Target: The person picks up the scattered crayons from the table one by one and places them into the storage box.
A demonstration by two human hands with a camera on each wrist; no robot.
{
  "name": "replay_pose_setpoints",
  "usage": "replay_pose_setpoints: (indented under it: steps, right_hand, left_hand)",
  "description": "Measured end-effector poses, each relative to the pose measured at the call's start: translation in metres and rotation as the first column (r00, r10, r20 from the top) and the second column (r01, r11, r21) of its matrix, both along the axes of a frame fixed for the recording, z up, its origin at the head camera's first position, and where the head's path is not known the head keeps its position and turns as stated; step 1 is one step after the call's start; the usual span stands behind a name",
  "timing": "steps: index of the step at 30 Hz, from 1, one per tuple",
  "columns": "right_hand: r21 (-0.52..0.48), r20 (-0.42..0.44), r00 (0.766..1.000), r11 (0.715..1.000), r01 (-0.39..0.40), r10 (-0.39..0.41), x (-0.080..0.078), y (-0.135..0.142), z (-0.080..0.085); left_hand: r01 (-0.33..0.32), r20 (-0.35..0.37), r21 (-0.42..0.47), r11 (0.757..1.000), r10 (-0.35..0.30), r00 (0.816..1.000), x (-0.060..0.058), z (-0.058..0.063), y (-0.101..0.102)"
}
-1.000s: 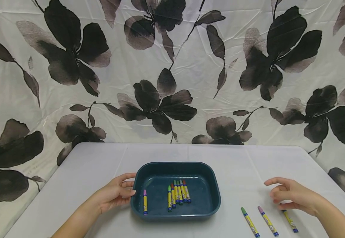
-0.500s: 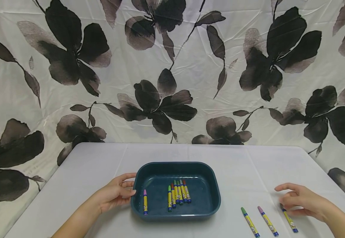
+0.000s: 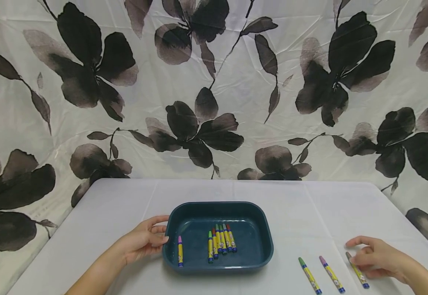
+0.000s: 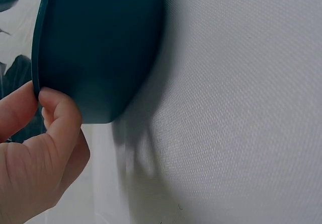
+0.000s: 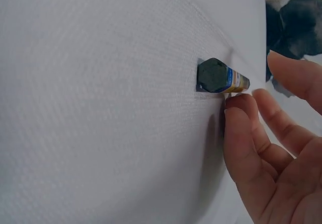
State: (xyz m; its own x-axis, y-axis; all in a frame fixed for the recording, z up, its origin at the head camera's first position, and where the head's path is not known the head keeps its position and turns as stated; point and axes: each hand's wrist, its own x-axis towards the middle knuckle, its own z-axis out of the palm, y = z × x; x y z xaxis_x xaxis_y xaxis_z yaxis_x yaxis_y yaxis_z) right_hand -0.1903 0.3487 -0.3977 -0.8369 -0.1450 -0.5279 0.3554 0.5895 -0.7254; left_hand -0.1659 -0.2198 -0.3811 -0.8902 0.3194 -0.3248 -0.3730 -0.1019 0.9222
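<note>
My left hand [image 3: 144, 241] pinches the left rim of a dark teal tray [image 3: 252, 246] between thumb and fingers. In the left wrist view the tray's outer wall [image 4: 100, 43] shows beside the thumb. A pink crayon [image 3: 180, 253] lies inside at the left, and several more crayons [image 3: 220, 241] lie side by side near its middle. My right hand [image 3: 383, 260] is at a dark-tipped crayon [image 3: 356, 270] on the table, fingers loosely bent. The right wrist view has the crayon's dark end [image 5: 212, 76] facing the camera, with the thumb and fingers beside it, not closed round it.
A green crayon [image 3: 310, 276] and a light purple crayon [image 3: 332, 275] lie on the white table [image 3: 125, 196] between the tray and my right hand. Behind the table hangs a white cloth [image 3: 258, 90] with dark flowers.
My right hand has moved right and nearer to me, coming down alongside the dark-tipped crayon and uncovering its tip. The left hand and tray have stayed in place.
</note>
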Motion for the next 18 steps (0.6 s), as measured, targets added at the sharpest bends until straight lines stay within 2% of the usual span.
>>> replay_pose_setpoints:
  steps: [6, 11, 18]
  right_hand:
    - [0.091, -0.026, 0.999, 0.995, 0.028, -0.026, 0.002, -0.005, -0.006]
    - [0.199, -0.065, 0.997, 0.979, 0.052, -0.040, 0.003, -0.011, -0.009]
    - [0.206, -0.121, 0.992, 0.978, -0.014, 0.040, 0.007, -0.015, -0.008]
  left_hand:
    - [0.000, 0.005, 0.008, 1.000, -0.001, 1.000, 0.000, -0.002, 0.000]
    - [-0.004, 0.011, 0.004, 1.000, 0.004, 1.000, -0.001, -0.003, 0.000]
    - [-0.004, 0.009, -0.007, 1.000, 0.004, 1.000, 0.000, -0.003, 0.000]
